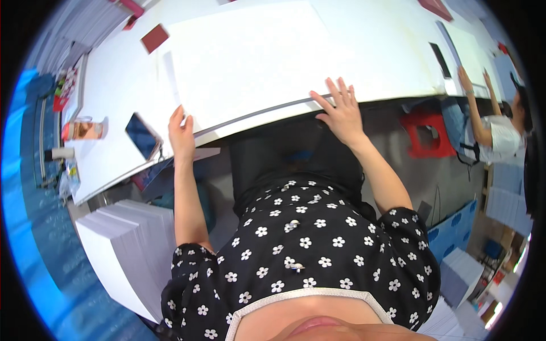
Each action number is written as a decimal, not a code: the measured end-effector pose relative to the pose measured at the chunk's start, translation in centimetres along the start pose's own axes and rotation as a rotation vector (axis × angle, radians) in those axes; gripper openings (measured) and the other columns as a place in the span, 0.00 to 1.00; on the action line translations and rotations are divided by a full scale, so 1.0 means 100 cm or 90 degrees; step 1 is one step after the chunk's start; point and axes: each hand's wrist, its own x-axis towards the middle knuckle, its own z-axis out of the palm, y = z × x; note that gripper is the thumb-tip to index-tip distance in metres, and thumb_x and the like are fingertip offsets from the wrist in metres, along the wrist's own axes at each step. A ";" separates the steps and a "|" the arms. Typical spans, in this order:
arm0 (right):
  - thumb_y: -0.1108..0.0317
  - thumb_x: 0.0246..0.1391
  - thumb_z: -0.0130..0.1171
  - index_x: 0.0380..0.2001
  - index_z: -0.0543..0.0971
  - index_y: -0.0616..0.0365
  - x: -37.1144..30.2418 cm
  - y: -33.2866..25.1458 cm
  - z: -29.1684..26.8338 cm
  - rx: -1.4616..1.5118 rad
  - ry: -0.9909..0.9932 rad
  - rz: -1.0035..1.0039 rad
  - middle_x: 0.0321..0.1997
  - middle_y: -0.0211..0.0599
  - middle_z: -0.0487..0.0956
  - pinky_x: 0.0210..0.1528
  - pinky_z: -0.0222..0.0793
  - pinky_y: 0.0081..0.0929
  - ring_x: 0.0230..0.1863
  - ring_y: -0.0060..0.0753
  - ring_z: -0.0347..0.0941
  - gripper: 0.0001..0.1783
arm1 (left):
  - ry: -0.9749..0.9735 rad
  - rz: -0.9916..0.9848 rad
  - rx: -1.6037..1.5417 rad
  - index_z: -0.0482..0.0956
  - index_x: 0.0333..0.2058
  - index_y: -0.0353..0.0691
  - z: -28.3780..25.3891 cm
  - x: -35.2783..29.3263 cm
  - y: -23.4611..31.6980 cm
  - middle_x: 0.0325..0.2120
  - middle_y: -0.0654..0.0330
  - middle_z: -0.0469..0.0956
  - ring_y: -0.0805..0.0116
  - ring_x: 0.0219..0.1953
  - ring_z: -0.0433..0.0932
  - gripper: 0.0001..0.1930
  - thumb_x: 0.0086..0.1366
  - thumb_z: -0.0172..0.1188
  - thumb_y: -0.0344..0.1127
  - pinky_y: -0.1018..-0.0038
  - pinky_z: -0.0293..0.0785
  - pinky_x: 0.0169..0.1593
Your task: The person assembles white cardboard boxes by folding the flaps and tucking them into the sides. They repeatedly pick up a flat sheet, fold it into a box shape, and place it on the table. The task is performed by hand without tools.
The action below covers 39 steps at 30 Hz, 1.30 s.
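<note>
A large white sheet [250,62] lies on the white table in front of me, its near side along the table's front edge. My left hand [182,136] is closed at the sheet's near left corner, thumb and forefinger drawn together; what they grip, if anything, is too small to make out. A pale narrow strip [171,77] runs along the sheet's left side toward those fingertips. My right hand [343,115] rests with fingers spread flat on the sheet's near edge, right of the middle, holding nothing.
Left on the table lie a dark phone [142,136] and an orange-labelled container [85,130]. A dark red card [154,38] lies farther back. Paper stacks [131,244] stand below my left arm. Right are a black bar [439,60], a red stool [424,136] and another person [500,133].
</note>
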 end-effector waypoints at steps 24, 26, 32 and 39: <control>0.59 0.42 0.72 0.64 0.69 0.29 0.004 -0.005 -0.001 -0.008 -0.021 -0.006 0.74 0.39 0.57 0.72 0.47 0.57 0.74 0.53 0.49 0.43 | -0.116 0.020 0.030 0.71 0.61 0.40 -0.009 0.004 -0.003 0.53 0.56 0.77 0.61 0.47 0.68 0.25 0.64 0.57 0.25 0.71 0.68 0.50; 0.59 0.42 0.72 0.64 0.70 0.29 0.004 -0.006 -0.001 -0.006 -0.022 -0.008 0.73 0.39 0.58 0.71 0.48 0.57 0.74 0.53 0.50 0.42 | -0.120 0.009 0.035 0.70 0.62 0.39 -0.009 0.003 -0.005 0.53 0.55 0.76 0.60 0.48 0.67 0.26 0.64 0.57 0.25 0.70 0.68 0.52; 0.56 0.40 0.73 0.61 0.73 0.29 0.010 -0.006 -0.013 0.004 -0.028 -0.001 0.69 0.40 0.64 0.69 0.51 0.57 0.71 0.53 0.55 0.40 | -0.132 -0.007 0.089 0.65 0.64 0.37 -0.008 0.004 0.001 0.57 0.49 0.71 0.53 0.55 0.67 0.27 0.65 0.55 0.25 0.65 0.65 0.60; 0.44 0.44 0.68 0.58 0.74 0.37 0.018 -0.003 -0.019 0.031 -0.013 0.034 0.61 0.43 0.70 0.67 0.53 0.57 0.65 0.54 0.62 0.36 | -0.204 0.147 0.251 0.65 0.64 0.37 -0.012 0.012 -0.011 0.59 0.45 0.68 0.48 0.62 0.63 0.26 0.66 0.49 0.22 0.62 0.59 0.66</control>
